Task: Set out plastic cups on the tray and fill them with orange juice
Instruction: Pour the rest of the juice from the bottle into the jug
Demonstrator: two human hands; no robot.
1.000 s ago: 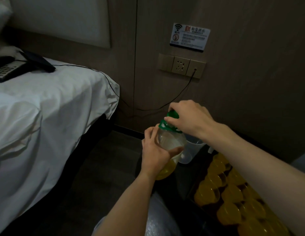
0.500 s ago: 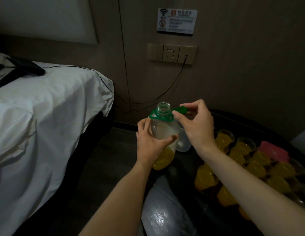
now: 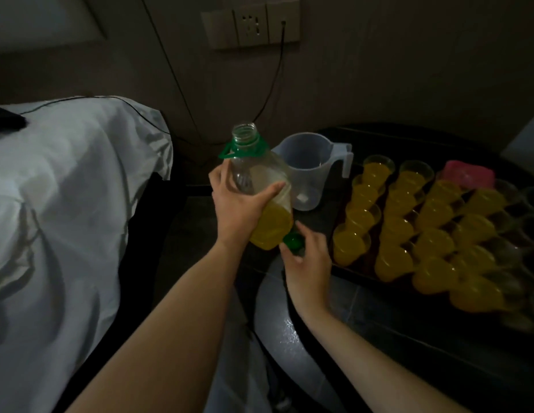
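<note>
My left hand [image 3: 240, 208] grips an uncapped clear bottle [image 3: 261, 186] with a green handle ring and a little orange juice at its bottom, held above the dark table. Low beside the bottle's base, my right hand [image 3: 309, 259] holds the green cap [image 3: 293, 241] at the table top. To the right, a dark tray [image 3: 358, 272] carries several rows of plastic cups [image 3: 400, 231] filled with orange juice. Several unfilled clear cups [image 3: 532, 198] stand at the tray's far right.
A clear plastic measuring jug [image 3: 310, 171] stands on the table behind the bottle. A pink object [image 3: 467, 174] lies behind the cups. A bed with white sheets [image 3: 66, 204] fills the left. A wall socket [image 3: 251, 25] with a cable hangs above.
My right hand unscrewed the green cap, lifted it off the bottle and brought it down to the table by the bottle's base. The view tilted down toward the tray.
</note>
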